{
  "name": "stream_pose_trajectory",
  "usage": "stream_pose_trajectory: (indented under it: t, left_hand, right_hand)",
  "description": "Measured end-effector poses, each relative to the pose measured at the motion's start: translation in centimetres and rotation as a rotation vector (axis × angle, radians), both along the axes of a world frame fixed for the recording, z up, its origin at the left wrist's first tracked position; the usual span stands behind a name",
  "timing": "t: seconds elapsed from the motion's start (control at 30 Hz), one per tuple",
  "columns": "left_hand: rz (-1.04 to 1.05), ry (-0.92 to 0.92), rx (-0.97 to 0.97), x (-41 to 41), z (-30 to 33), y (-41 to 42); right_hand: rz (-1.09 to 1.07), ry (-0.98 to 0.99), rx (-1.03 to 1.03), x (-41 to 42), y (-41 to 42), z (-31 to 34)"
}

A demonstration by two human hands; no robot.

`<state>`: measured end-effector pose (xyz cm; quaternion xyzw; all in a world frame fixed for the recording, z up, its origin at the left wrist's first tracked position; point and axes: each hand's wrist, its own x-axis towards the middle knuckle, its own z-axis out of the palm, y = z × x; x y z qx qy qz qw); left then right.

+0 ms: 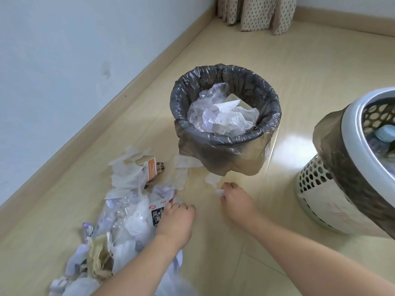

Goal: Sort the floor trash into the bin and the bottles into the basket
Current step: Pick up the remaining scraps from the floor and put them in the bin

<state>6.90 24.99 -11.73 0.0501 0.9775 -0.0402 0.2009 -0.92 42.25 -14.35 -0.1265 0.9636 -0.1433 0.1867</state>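
The basket [350, 146] at three o'clock is cut off by the right edge, only its pale rim, perforated wall and a loose dark liner showing; inside, a blue-capped bottle [385, 132] is half seen, the rest a blur. Down at seven o'clock the trash pile [128, 214] smears into white and lilac plastic, hard to separate piece by piece, and its lower end runs out of view. The left hand [176, 221] presses on a printed packet [159, 211], fingers curled together over its edge. The right hand [234, 196], at the centre, pinches a small white scrap [220, 191] against the floor [299, 67]. Just beyond it, at twelve o'clock, stands the bin [225, 133], grey-lined and already holding crumpled plastic and paper. Glossy beige tiles, a beige skirting board [119, 103] along a pale wall [64, 50], spotted curtains [256, 12] at the top.
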Motion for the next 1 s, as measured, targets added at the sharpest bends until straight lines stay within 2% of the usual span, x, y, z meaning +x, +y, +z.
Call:
stream_pose_trajectory:
  t: [0.13, 0.27, 0.4, 0.53, 0.63, 0.8, 0.9, 0.97, 1.0]
  left_hand:
    - [0.324, -0.002, 0.473, -0.9, 0.7, -1.4]
    - [0.599, -0.043, 0.759, -1.3, 3.5, -2.2]
    - [0.692, -0.063, 0.932, -0.8, 6.4, -3.5]
    - [0.746, -0.045, 1.006, -0.5, 9.3, -5.1]
    - [0.758, -0.004, 1.051, -1.4, 12.0, -6.3]
    - [0.805, 0.17, 1.208, -5.2, 17.3, -6.1]
    - [0.824, 0.29, 1.273, -8.9, 20.4, -4.3]
    - [0.898, 0.343, 1.292, -11.3, 21.4, -2.8]
    - [0.954, 0.328, 1.321, -12.4, 21.8, -1.9]
  right_hand:
    - [0.018, -0.114, 0.015, 0.1, -0.5, 0.4]
    - [0.082, -0.279, 0.039, 0.1, -0.1, 2.2]
    - [0.2, -0.556, 0.101, 0.0, 0.2, 6.1]
    - [0.23, -0.645, 0.095, -1.6, -0.5, 11.7]
    - [0.222, -0.576, 0.062, -3.5, -1.6, 16.6]
    - [0.114, -0.421, 0.0, -6.8, -2.2, 24.8]
    - [-0.019, -0.103, -0.13, -9.0, -2.1, 25.8]
    - [-0.091, 0.153, -0.145, -9.9, -2.3, 24.3]
    - [-0.106, 0.208, -0.141, -10.0, -2.3, 23.4]
